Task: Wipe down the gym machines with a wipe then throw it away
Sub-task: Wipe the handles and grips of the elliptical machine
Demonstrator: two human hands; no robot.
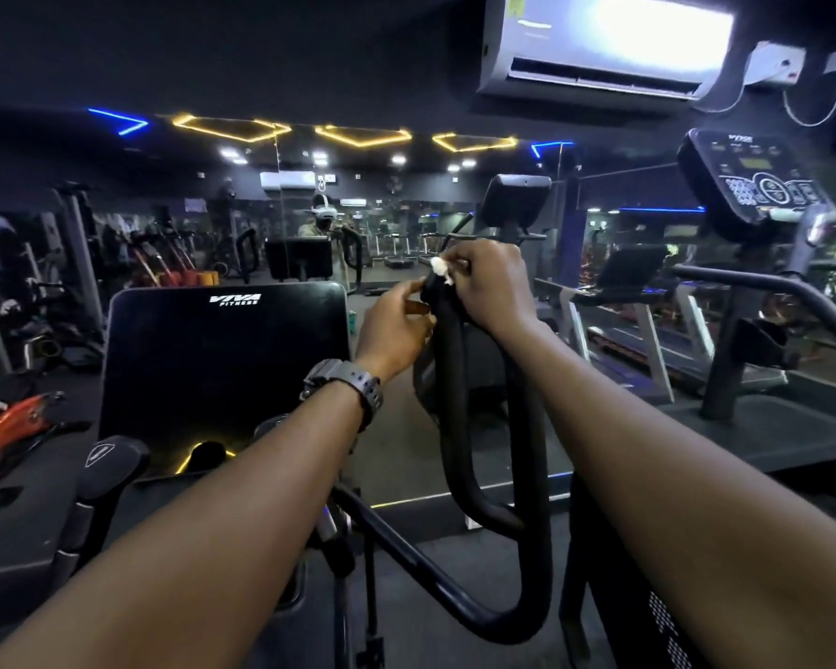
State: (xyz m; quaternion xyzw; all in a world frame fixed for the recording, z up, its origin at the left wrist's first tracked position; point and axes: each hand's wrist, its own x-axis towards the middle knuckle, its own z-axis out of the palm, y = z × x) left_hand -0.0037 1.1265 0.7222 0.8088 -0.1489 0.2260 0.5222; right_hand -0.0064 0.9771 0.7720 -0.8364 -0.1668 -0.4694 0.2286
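A black looped handlebar [454, 379] of the gym machine rises in front of me, beside the machine's dark console screen [223, 374]. My right hand [491, 287] is wrapped over the top of the handlebar and presses a small white wipe [441, 268] against it. The wipe shows only at the fingers' left edge. My left hand [397, 325], with a dark watch on its wrist, touches the handlebar's left side just below, fingers curled towards the foam grip.
A second machine with a button console [763, 185] and grey rails [792, 292] stands to the right. A wall mirror ahead reflects the gym. An air conditioner [604, 41] hangs above. Orange equipment [15, 417] lies at the left.
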